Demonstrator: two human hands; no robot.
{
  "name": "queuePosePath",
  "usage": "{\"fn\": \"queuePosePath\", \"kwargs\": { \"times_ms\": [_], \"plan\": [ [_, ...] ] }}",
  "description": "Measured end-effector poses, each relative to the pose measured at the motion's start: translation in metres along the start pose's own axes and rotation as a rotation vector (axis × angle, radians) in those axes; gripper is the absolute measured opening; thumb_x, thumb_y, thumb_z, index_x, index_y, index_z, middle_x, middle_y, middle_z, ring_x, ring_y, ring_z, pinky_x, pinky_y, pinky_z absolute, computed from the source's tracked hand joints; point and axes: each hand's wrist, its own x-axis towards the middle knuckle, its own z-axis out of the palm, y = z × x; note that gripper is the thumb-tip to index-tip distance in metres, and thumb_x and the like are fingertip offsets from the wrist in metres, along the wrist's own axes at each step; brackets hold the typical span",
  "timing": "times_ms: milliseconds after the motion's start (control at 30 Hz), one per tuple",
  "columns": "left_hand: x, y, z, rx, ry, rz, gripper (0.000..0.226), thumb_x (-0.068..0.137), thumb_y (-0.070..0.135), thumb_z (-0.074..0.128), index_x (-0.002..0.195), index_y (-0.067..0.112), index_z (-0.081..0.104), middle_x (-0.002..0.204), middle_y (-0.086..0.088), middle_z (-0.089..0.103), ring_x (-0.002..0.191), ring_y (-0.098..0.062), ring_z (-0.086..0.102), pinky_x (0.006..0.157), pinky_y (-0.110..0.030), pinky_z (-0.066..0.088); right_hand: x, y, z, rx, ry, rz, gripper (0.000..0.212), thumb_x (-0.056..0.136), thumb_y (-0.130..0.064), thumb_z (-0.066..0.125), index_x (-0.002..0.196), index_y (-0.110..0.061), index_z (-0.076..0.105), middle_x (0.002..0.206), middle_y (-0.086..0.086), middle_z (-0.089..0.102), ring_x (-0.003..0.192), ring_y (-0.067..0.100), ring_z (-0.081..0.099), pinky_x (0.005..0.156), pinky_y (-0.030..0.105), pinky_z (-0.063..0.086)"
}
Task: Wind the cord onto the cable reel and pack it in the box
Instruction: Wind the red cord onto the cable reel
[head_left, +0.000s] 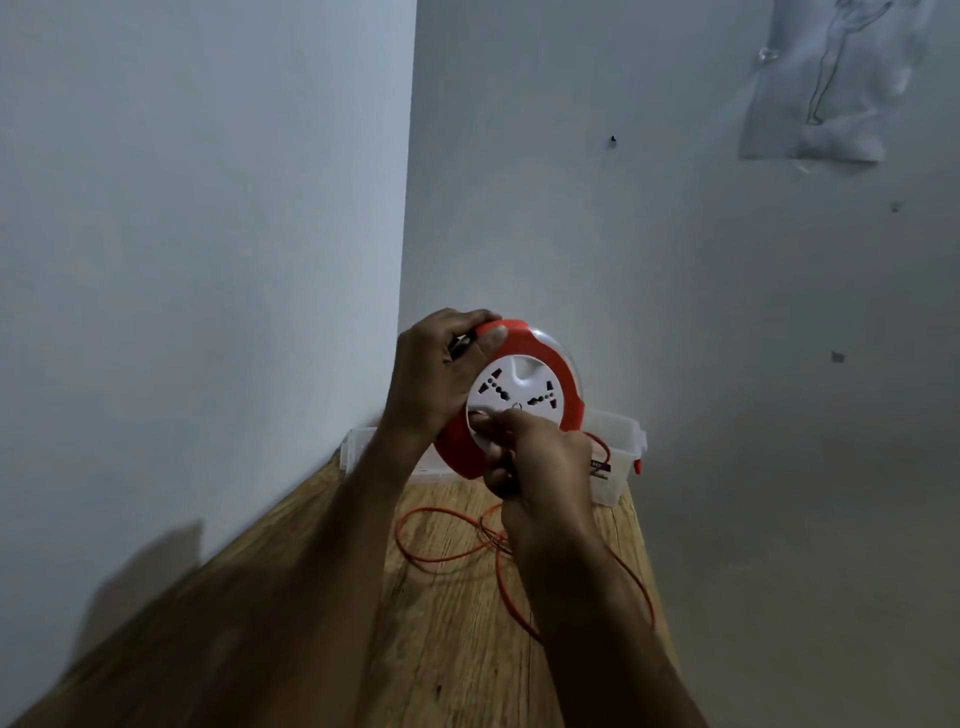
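Hands (434, 371) grip cable reel (524, 395) above box (615, 452).

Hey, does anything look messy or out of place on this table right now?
Only the orange cord: it lies in loose, crossing loops on the wooden table, not yet wound onto the cable reel held up by both hands. The clear box behind looks fine.

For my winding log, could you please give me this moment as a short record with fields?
reel: orange and white cable reel, held up above the table
left hand: left hand grips the reel's orange rim
right hand: right hand pinches at the white face's lower edge
cord: orange cord looped loose on the wooden table
box: clear plastic box behind the reel, against the wall
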Motion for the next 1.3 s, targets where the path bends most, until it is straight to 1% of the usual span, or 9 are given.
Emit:
{"fn": "queuePosePath", "kwargs": {
  "times_ms": [133,233,300,467,600,800,1000,1100,1300],
  "plan": [
    [0.006,-0.001,-0.015,-0.052,0.047,-0.054,0.037,0.095,0.039,0.06,0.121,0.014,0.067,0.113,-0.002,0.072,0.093,-0.011,0.071,0.076,-0.03,0.061,0.002,-0.009,-0.006,-0.281,0.005,-0.263,0.006,0.09,-0.007,0.066,0.095,-0.005,0.068,0.081,0.014,0.075,0.05,0.01,0.062,0.045,0.021,0.046],
    [0.009,0.0,-0.025,-0.08,0.05,-0.085,0.037,0.094,0.04,0.061,0.121,0.015,0.068,0.114,-0.001,0.072,0.095,-0.013,0.071,0.079,-0.032,0.061,0.01,-0.016,-0.014,-0.803,0.151,-0.824,0.015,0.086,-0.012,0.074,0.101,-0.012,0.07,0.09,0.003,0.077,0.069,0.01,0.072,0.06,0.027,0.06],
    [0.01,0.003,-0.028,-0.066,0.045,-0.082,0.036,0.094,0.038,0.061,0.122,0.015,0.067,0.116,-0.001,0.072,0.097,-0.013,0.07,0.08,-0.029,0.061,0.012,-0.022,-0.018,-1.07,0.088,-1.111,0.029,0.085,-0.01,0.075,0.113,-0.017,0.07,0.109,0.004,0.074,0.082,0.015,0.073,0.074,0.031,0.061],
    [0.009,0.005,-0.028,-0.051,0.003,-0.082,0.037,0.093,0.036,0.062,0.123,0.014,0.067,0.118,-0.001,0.071,0.098,-0.013,0.069,0.081,-0.024,0.059,0.017,-0.027,-0.023,-1.639,-0.298,-1.222,0.064,0.084,-0.004,0.074,0.136,-0.037,0.057,0.155,0.01,0.033,0.095,0.022,0.067,0.069,0.018,0.048],
    [0.008,0.007,-0.028,-0.06,-0.065,-0.073,0.038,0.091,0.035,0.064,0.122,0.013,0.068,0.117,-0.002,0.071,0.097,-0.013,0.07,0.08,-0.029,0.061,0.021,-0.022,-0.025,-1.828,-0.319,-1.087,0.078,0.091,-0.007,0.066,0.148,-0.049,0.035,0.164,0.005,0.003,0.107,0.025,0.062,0.079,0.024,0.053],
    [0.007,0.006,-0.021,-0.019,-0.073,-0.06,0.037,0.092,0.034,0.065,0.122,0.013,0.068,0.118,-0.003,0.071,0.097,-0.014,0.07,0.082,-0.028,0.06,0.025,0.0,-0.02,-1.641,-0.09,-1.214,0.057,0.068,-0.012,0.09,0.119,-0.032,0.072,0.134,0.023,0.06,0.08,0.037,0.074,0.065,0.044,0.064],
    [0.006,0.008,-0.016,0.016,-0.073,0.005,0.036,0.091,0.034,0.067,0.119,0.012,0.069,0.114,-0.002,0.072,0.096,-0.005,0.065,0.079,-0.006,0.05,0.031,0.016,-0.021,-1.467,0.065,-1.29,0.066,0.076,-0.021,0.085,0.137,-0.022,0.06,0.098,0.022,0.074,0.065,0.028,0.071,0.062,0.04,0.062],
    [0.005,0.012,-0.012,0.02,-0.083,0.038,0.035,0.091,0.033,0.067,0.118,0.011,0.069,0.112,-0.003,0.072,0.093,-0.003,0.063,0.079,-0.003,0.047,0.029,0.013,-0.021,-1.263,0.075,-1.291,0.059,0.074,-0.016,0.083,0.13,-0.012,0.066,0.09,0.017,0.077,0.064,0.024,0.072,0.068,0.041,0.064],
    [0.002,0.018,-0.004,0.003,-0.041,0.059,0.034,0.092,0.032,0.066,0.118,0.009,0.07,0.109,-0.004,0.073,0.093,-0.005,0.064,0.079,-0.006,0.049,0.029,0.01,-0.016,-1.01,0.265,-1.155,0.055,0.079,-0.043,0.081,0.122,-0.012,0.068,0.1,0.004,0.077,0.071,0.011,0.071,0.073,0.003,0.044]
  ]
}}
